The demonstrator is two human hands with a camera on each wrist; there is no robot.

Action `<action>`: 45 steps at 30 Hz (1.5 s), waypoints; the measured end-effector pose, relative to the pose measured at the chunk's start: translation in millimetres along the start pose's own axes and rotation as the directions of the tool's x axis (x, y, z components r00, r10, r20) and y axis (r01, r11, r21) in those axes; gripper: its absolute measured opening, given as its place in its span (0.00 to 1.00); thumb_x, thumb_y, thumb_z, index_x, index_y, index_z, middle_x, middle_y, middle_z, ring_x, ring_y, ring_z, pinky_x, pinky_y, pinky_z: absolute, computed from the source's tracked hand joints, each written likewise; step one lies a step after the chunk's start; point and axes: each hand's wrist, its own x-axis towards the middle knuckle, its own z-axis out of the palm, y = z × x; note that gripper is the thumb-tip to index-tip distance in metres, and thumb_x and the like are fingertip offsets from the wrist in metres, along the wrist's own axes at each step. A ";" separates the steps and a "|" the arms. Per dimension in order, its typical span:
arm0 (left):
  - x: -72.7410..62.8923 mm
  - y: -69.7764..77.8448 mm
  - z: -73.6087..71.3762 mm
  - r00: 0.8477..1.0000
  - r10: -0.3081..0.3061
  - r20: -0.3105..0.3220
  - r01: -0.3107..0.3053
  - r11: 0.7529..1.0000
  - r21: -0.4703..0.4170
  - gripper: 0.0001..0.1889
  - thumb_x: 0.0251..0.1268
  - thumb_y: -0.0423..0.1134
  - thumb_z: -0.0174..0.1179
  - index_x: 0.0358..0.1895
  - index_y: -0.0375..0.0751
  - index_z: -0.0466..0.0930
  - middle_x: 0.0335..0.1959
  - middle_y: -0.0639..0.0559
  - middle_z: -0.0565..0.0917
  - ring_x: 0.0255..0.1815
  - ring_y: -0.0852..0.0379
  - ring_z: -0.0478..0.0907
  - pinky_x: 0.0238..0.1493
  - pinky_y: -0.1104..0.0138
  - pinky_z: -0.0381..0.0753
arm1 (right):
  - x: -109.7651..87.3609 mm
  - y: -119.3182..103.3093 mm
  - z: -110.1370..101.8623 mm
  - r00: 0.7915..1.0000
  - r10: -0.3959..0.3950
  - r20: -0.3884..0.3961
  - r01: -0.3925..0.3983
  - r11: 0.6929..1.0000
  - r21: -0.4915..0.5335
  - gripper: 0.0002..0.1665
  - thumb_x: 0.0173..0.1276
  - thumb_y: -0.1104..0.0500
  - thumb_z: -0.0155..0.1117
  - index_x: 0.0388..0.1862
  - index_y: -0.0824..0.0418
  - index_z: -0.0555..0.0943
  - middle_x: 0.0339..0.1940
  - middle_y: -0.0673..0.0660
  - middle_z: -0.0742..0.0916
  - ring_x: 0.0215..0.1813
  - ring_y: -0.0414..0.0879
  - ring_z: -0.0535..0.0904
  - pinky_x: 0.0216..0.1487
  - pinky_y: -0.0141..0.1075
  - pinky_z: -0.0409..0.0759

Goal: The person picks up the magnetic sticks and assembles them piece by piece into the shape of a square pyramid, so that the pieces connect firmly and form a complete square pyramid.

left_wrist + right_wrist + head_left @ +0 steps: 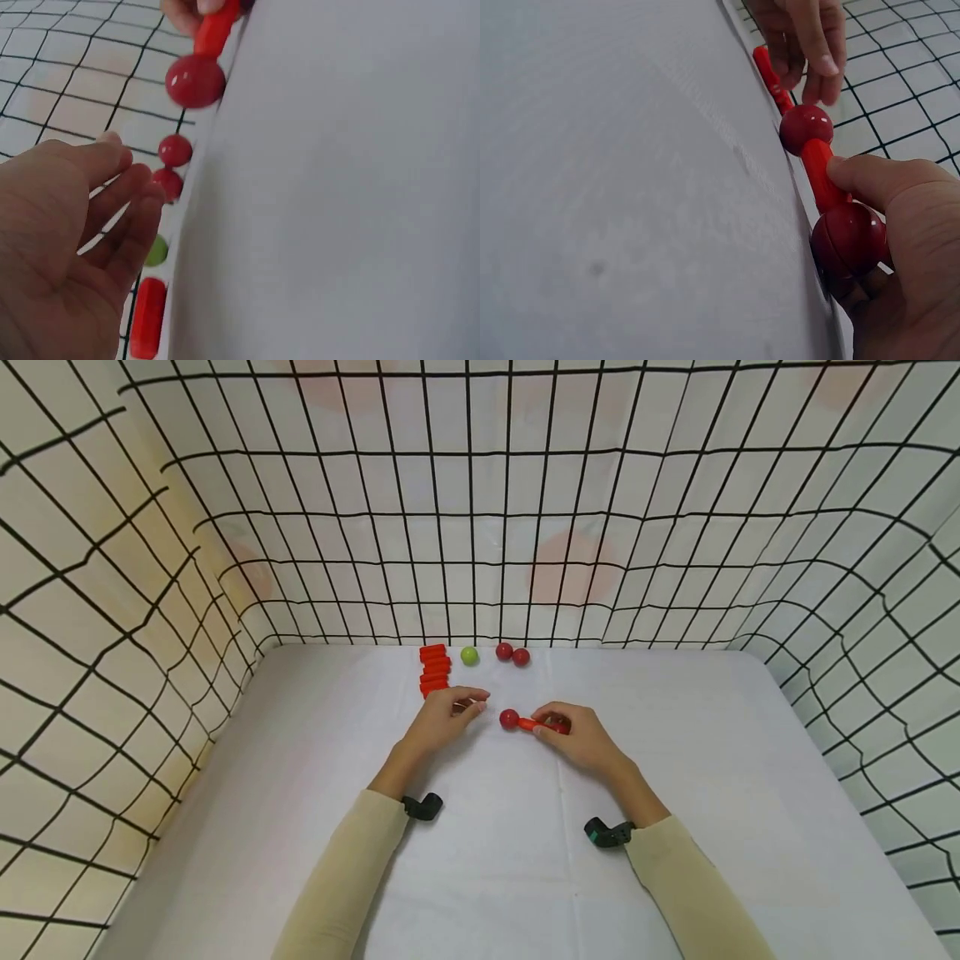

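My right hand pinches a red rod between thumb and fingers. One dark red ball is joined to the rod's left end, and a second dark red ball sits at its other end, close to the palm. To the left, my left hand hovers with relaxed fingers and holds nothing; a small gap separates its fingertips from the nearer ball. Just beyond the left hand, several red rods lie stacked in a column on the white table.
A green ball lies right of the rods near the back edge. Two more dark red balls sit beside it. Black wire mesh stands behind and along both sides of the white-covered table.
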 end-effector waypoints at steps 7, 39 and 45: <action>-6.6 -11.1 -27.7 0.992 0.024 -0.122 0.000 0.982 0.191 0.13 0.72 0.36 0.65 0.56 0.42 0.87 0.52 0.49 0.86 0.52 0.52 0.82 0.58 0.60 0.86 | -6.7 -1.0 -4.8 1.000 0.015 -0.012 -0.015 1.000 -0.018 0.15 0.70 0.54 0.71 0.55 0.48 0.84 0.42 0.51 0.86 0.41 0.47 0.77 0.41 0.36 0.79; -19.8 -23.4 -34.4 0.989 -0.075 -0.130 0.108 0.957 0.269 0.14 0.69 0.36 0.67 0.56 0.42 0.86 0.38 0.47 0.83 0.40 0.51 0.77 0.42 0.65 0.81 | -17.7 -9.2 -1.9 0.994 0.114 0.002 -0.114 0.993 0.039 0.32 0.65 0.57 0.73 0.68 0.53 0.77 0.57 0.59 0.84 0.36 0.46 0.79 0.37 0.35 0.79; -13.3 -19.4 -25.9 0.993 -0.042 -0.108 0.066 0.970 0.232 0.15 0.70 0.40 0.68 0.57 0.45 0.86 0.42 0.50 0.87 0.41 0.52 0.78 0.44 0.63 0.82 | -14.6 -10.6 3.2 0.987 0.146 -0.063 -0.138 0.983 0.120 0.29 0.65 0.57 0.74 0.66 0.53 0.79 0.48 0.59 0.87 0.29 0.46 0.79 0.31 0.31 0.77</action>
